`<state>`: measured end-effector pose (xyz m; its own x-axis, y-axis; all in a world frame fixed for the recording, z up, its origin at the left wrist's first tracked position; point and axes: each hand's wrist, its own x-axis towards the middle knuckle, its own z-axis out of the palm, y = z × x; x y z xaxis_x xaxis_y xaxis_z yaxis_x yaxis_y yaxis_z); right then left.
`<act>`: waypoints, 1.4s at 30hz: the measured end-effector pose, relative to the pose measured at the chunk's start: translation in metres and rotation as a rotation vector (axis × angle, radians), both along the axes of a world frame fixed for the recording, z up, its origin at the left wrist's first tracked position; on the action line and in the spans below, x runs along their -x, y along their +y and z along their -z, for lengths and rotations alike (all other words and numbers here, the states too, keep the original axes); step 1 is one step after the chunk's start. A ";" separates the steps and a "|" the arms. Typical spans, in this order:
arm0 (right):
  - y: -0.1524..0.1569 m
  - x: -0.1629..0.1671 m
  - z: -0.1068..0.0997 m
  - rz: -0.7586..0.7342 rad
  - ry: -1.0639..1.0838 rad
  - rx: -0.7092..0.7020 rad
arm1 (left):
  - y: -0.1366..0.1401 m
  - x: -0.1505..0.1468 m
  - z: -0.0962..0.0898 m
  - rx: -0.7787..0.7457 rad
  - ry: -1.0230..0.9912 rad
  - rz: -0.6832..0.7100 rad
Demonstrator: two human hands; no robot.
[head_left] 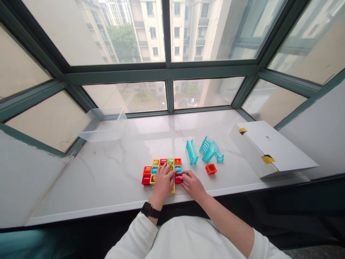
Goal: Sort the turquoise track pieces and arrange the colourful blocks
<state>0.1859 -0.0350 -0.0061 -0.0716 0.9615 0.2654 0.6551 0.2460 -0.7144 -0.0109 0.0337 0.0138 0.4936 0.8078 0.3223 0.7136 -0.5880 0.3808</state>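
Note:
Colourful hollow toy blocks [147, 169] in red, yellow, blue, green and orange lie side by side in rows near the sill's front edge. Over the middle of them rests my left hand [164, 181], its fingers outstretched and partly spread on the blocks, hiding several. A red block [178, 178] forms the right end of the front part. Around its right side curl the thumb and fingers of my right hand [194, 186], in a loose pinch. One orange block [211, 169] lies apart, to the right of that hand.
Clear turquoise track pieces [192, 152], some curved [208, 149], lie behind the orange block. A transparent plastic bin [105, 135] stands at the back left. A white box [272, 147] with yellow-black tabs is at the right. Windows border the marble sill [113, 172].

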 end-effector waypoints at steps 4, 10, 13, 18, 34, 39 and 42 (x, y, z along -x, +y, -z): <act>-0.002 0.002 0.009 0.029 0.051 -0.026 | -0.001 -0.001 -0.001 0.004 -0.011 -0.008; -0.006 0.004 0.014 0.067 0.183 -0.076 | 0.000 -0.002 -0.002 0.010 -0.026 -0.017; -0.007 0.002 0.014 0.107 0.272 -0.073 | 0.000 -0.002 -0.001 0.006 -0.027 -0.024; -0.005 -0.004 0.014 0.252 0.648 0.089 | 0.000 -0.002 0.000 0.018 -0.016 -0.031; 0.014 0.013 -0.024 0.071 0.827 0.142 | -0.002 0.008 -0.007 0.121 -0.167 0.027; 0.021 0.027 -0.030 0.121 0.537 0.021 | -0.004 0.010 -0.011 0.113 -0.199 0.028; 0.022 0.032 -0.031 0.104 0.456 0.004 | -0.004 0.007 -0.011 0.112 -0.197 -0.006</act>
